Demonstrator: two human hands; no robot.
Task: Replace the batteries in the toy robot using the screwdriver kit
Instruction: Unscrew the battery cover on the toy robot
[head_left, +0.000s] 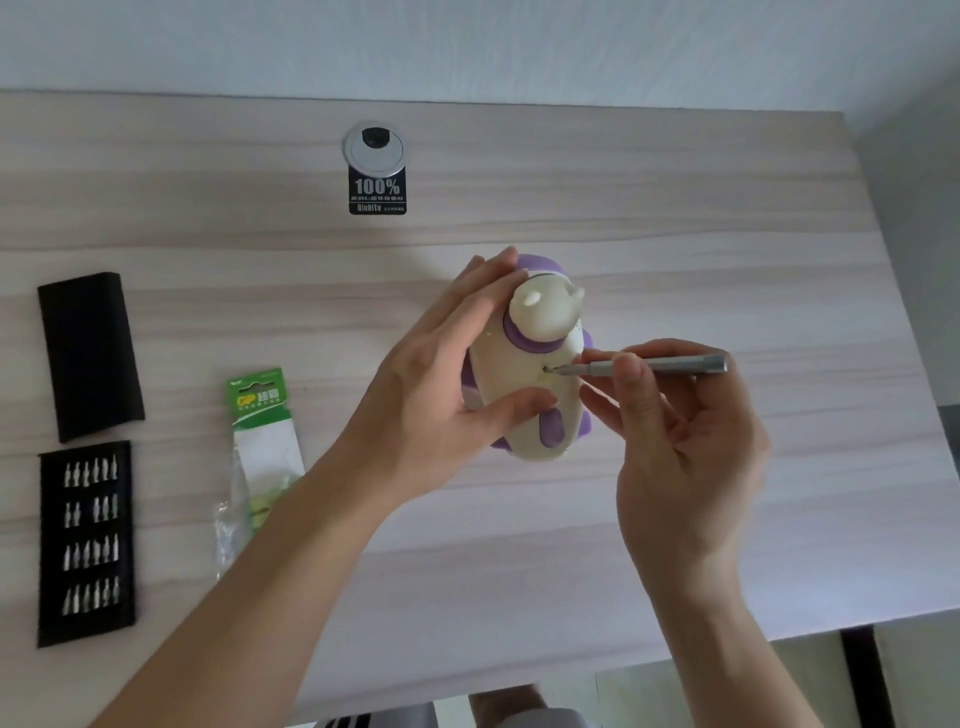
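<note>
A cream and purple toy robot (530, 364) lies on the wooden table (727, 260) near its middle. My left hand (447, 374) grips the toy's body from the left, thumb across its lower part. My right hand (675, 431) pinches a slim grey screwdriver (649, 364) that points left. Its tip sits in a small screw hole (545, 369) on the toy's body. At the far left lies the black bit tray (85, 540) of the screwdriver kit with several rows of bits. A green battery pack (265, 441), its clear wrapper torn, lies left of my left forearm.
The kit's black cover (88, 353) lies above the bit tray. A round silver cable grommet (375, 148) and a black sticker (377, 192) sit at the table's far side. The table's near right edge ends by a dark leg (857, 675).
</note>
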